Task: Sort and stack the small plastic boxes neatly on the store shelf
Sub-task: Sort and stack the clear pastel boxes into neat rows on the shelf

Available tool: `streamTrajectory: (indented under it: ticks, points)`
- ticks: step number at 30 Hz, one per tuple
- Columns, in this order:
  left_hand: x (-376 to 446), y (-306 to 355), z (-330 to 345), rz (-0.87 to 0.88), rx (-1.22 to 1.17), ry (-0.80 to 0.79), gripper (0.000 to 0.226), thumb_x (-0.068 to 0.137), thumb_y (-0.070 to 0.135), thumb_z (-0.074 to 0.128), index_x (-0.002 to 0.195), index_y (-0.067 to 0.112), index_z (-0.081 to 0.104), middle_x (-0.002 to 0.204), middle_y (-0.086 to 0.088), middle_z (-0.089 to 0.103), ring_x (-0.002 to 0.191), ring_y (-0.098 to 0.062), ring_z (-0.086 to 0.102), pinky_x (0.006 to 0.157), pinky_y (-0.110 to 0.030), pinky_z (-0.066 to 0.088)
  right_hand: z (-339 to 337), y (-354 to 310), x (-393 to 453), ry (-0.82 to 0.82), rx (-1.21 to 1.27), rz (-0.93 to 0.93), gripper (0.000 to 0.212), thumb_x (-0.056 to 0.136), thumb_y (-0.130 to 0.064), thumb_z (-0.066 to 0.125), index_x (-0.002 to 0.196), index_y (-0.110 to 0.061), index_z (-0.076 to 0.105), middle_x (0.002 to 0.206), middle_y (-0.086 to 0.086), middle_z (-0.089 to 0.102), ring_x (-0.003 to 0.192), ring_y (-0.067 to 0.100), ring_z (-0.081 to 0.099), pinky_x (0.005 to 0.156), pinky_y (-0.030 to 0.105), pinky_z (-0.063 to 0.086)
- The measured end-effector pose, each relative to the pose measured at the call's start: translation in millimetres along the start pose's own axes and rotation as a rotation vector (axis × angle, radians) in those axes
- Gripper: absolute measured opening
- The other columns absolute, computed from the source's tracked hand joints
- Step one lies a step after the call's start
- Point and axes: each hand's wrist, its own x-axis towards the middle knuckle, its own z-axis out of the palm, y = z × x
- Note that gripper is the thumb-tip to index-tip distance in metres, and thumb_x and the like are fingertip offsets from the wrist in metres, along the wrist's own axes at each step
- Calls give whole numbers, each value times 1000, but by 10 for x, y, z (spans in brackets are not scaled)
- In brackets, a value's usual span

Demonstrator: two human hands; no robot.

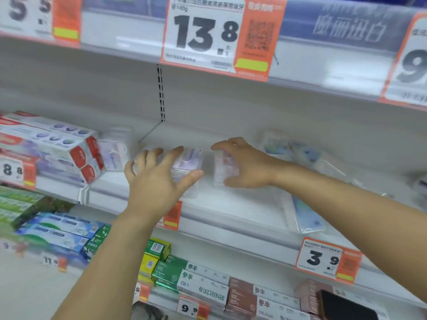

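Both hands at the clear boxes, mid-shelf.
Left hand (159, 174), fingers spread wide, touches the left box (188, 165); right hand (242, 162) grips the right box (223, 169). Slippery plastic could tip or slide off the shelf (231, 204) edge if nudged.

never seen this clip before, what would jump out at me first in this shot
Two bare hands meet mid-shelf: the left hand reaches over a small clear box, and the right hand curls round another clear box. Above them hangs a big 13.8 price tag.
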Motion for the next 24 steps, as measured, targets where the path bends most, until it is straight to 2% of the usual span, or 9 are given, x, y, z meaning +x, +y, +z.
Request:
streamTrajectory:
  ticks: [3, 6, 7, 9, 11, 13, 15, 19, 24]
  points:
    - [51, 88, 84, -7, -4, 85, 79, 70, 86, 31, 126, 37, 57, 127, -12, 53, 126, -31, 38, 102, -49, 19, -136, 81, 8, 26, -4, -10, 83, 72, -7, 75, 145, -29, 41, 131, 5, 40, 120, 19, 50, 102, 21, 39]
    - [75, 110, 73, -25, -36, 86, 81, 65, 88, 32, 120, 34, 57, 125, -12, 52, 125, -31, 36, 100, -48, 19, -205, 24, -40, -2, -111, -46, 82, 68, -8, 73, 138, -39, 45, 131, -6, 35, 128, 18, 43, 104, 34, 43]
    - [76, 105, 53, -19, -32, 66, 83, 64, 89, 30, 121, 35, 56, 126, -11, 51, 125, -29, 35, 100, -47, 19, -199, -32, -56, -41, -160, -47, 82, 68, -17, 77, 139, -41, 43, 138, -7, 33, 132, 19, 39, 105, 37, 42]
    - [80, 91, -6, -2, -25, 28, 83, 66, 90, 26, 126, 39, 53, 128, -7, 50, 125, -25, 33, 98, -43, 19, -176, -183, -78, -82, -176, -48, 90, 63, -52, 80, 141, -40, 38, 143, -7, 32, 132, 17, 38, 107, 38, 40]
    - [97, 66, -78, -31, -103, 51, 72, 77, 81, 29, 126, 36, 55, 126, -1, 54, 123, -23, 38, 96, -40, 24, -192, -365, -54, -12, -100, -41, 98, 59, -77, 65, 144, -41, 29, 144, -8, 37, 132, 15, 40, 110, 39, 39]
    - [113, 36, -142, -94, -302, 137, 54, 87, 59, 37, 121, 25, 61, 119, -2, 60, 117, -24, 47, 97, -40, 36, -199, -480, 36, 43, -82, -57, 101, 60, -82, 59, 146, -44, 21, 148, -6, 36, 135, 16, 38, 112, 41, 36]
    - [159, -19, -201, -94, -413, 266, 37, 89, 37, 45, 112, 16, 65, 110, -6, 64, 108, -25, 55, 93, -41, 44, -158, -563, 165, -6, -94, -67, 105, 60, -82, 62, 147, -47, 16, 152, -6, 31, 134, 16, 39, 111, 40, 37]
    - [447, -228, -337, -73, -284, 397, 27, 84, 16, 54, 108, 11, 66, 111, -13, 63, 107, -33, 52, 92, -38, 39, 0, -679, 445, -24, -116, -76, 109, 59, -84, 63, 148, -49, 11, 160, -3, 19, 143, 20, 31, 113, 43, 35]
    - [625, -343, -216, -212, 90, 206, 49, 79, 25, 64, 125, 6, 58, 123, -25, 55, 118, -41, 43, 97, -46, 31, 76, -681, 601, -89, -226, -83, 96, 73, -65, 69, 151, -41, 18, 147, -2, 38, 132, 22, 42, 103, 40, 43]
